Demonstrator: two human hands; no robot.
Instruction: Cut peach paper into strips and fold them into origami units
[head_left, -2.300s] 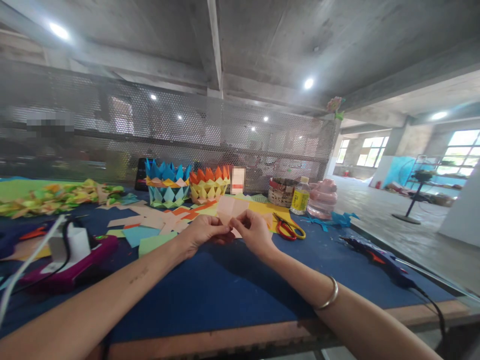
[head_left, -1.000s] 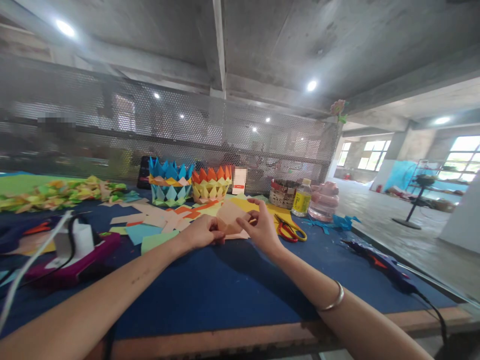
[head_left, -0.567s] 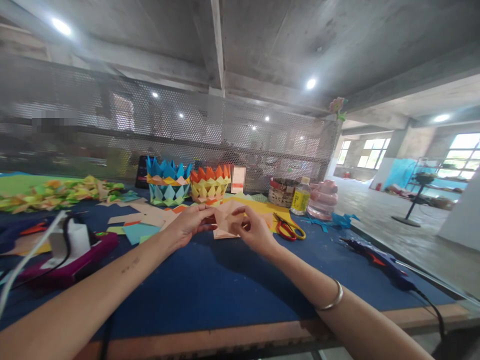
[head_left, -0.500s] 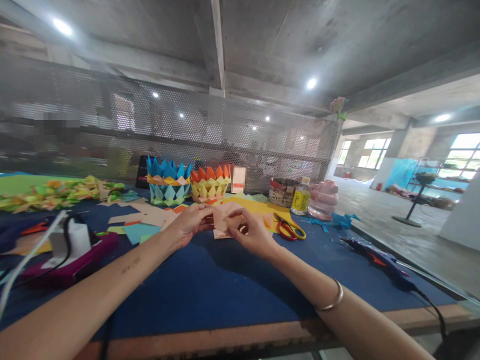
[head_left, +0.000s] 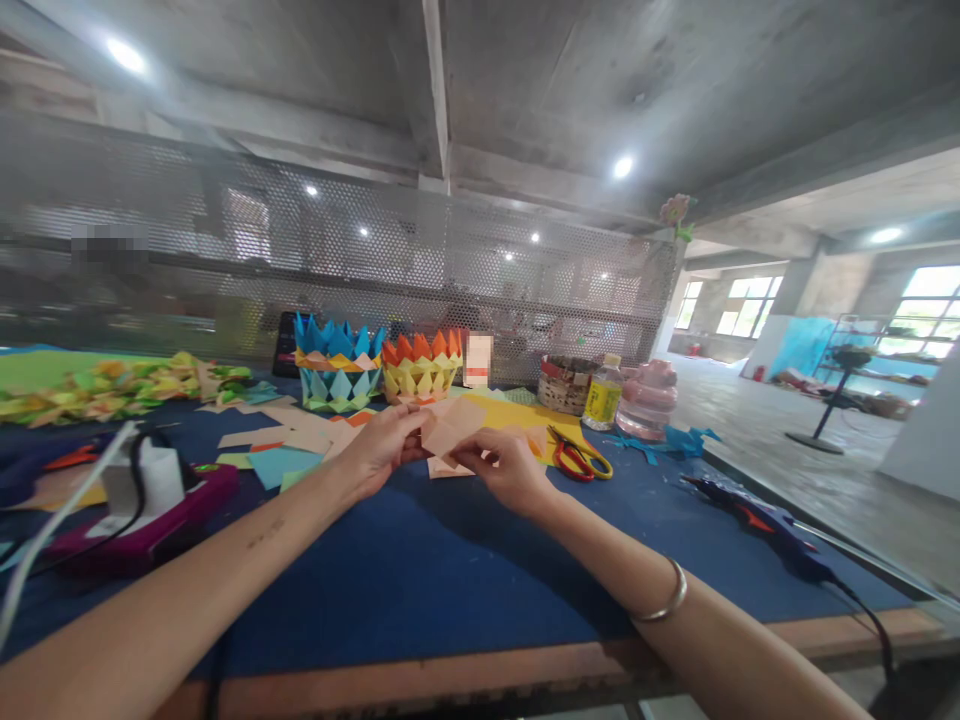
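My left hand and my right hand both pinch a small peach paper piece held just above the blue table mat. The left fingers grip its left edge, the right fingers its lower right corner. A metal bangle sits on my right wrist. Loose peach, orange and green paper cut-offs lie on the mat behind my left hand.
Two folded paper baskets, blue and orange-yellow, stand at the back. Red-and-yellow scissors, a bottle, a pink jar and a woven basket lie to the right. Glue guns rest at left and right.
The paper was held upright and flat, then turned and folded between my fingers; both hands shifted slightly back and up, and the piece now shows a diamond-like shape.
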